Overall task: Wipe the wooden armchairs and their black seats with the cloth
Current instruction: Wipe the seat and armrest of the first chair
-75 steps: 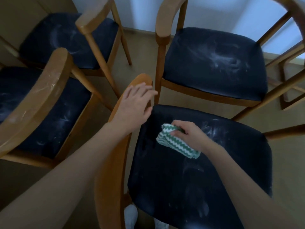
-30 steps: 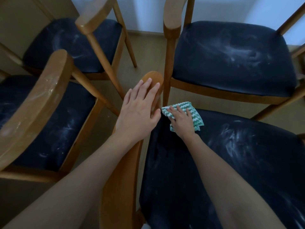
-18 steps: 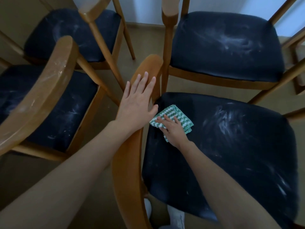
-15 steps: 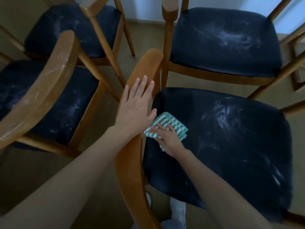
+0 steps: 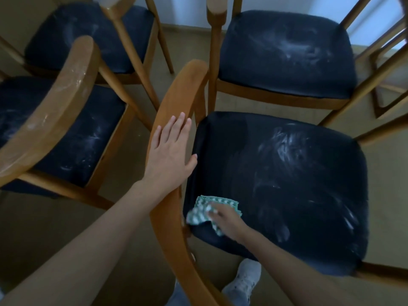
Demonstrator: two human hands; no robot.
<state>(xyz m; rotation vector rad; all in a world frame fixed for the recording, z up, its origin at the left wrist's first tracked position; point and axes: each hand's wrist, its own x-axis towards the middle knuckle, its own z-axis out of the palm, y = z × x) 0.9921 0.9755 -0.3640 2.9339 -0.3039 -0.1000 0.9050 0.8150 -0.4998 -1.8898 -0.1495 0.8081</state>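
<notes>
The nearest armchair has a black seat (image 5: 287, 184) streaked with white dust on its right half. My right hand (image 5: 227, 221) presses a green-and-white zigzag cloth (image 5: 204, 210) flat on the seat's near-left corner. My left hand (image 5: 170, 151) lies flat, fingers together, on the chair's curved wooden backrest rail (image 5: 176, 93). The hand covers part of the cloth, and the picture is blurred there.
Three more wooden armchairs with dusty black seats stand close: one at the left (image 5: 66, 138), one far left (image 5: 88, 34), one far right (image 5: 284, 51). The left chair's rail (image 5: 55, 100) shows white smears. My socked foot (image 5: 242, 281) stands on the tan floor below.
My right hand has dragged the cloth along the seat's left edge, from the far corner toward me to the near-left corner. My left hand has stayed on the backrest rail.
</notes>
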